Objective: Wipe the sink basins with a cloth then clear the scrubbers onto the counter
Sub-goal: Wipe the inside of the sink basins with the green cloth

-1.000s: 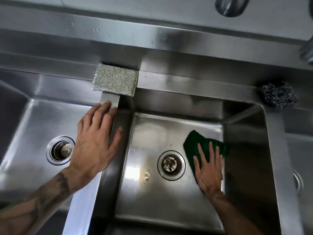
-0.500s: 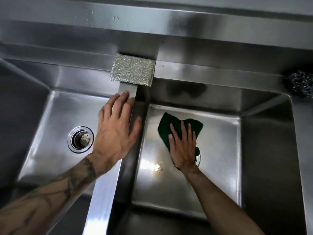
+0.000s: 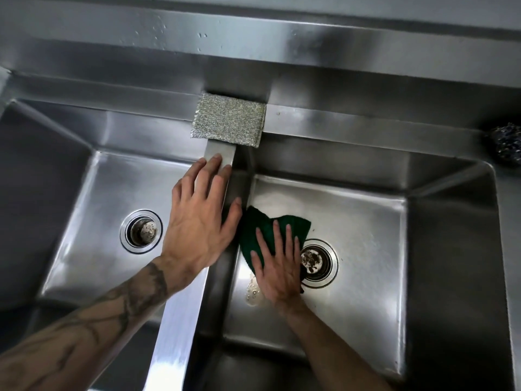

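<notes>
A green cloth lies on the floor of the middle steel basin, against its left wall. My right hand presses flat on the cloth, just left of the drain. My left hand rests flat, fingers spread, on the divider between the left basin and the middle one. A silver mesh scrubber pad sits at the divider's far end, just beyond my left fingertips. A dark steel-wool scrubber sits on the rim at the far right edge.
The left basin has its own drain. A small foamy puddle lies by my right wrist. A steel ledge and backsplash run along the back. The right basin wall is steep and dark.
My right hand has slid the green cloth from the right of the drain across to the basin's left side. My left hand stays on the divider. The view has shifted.
</notes>
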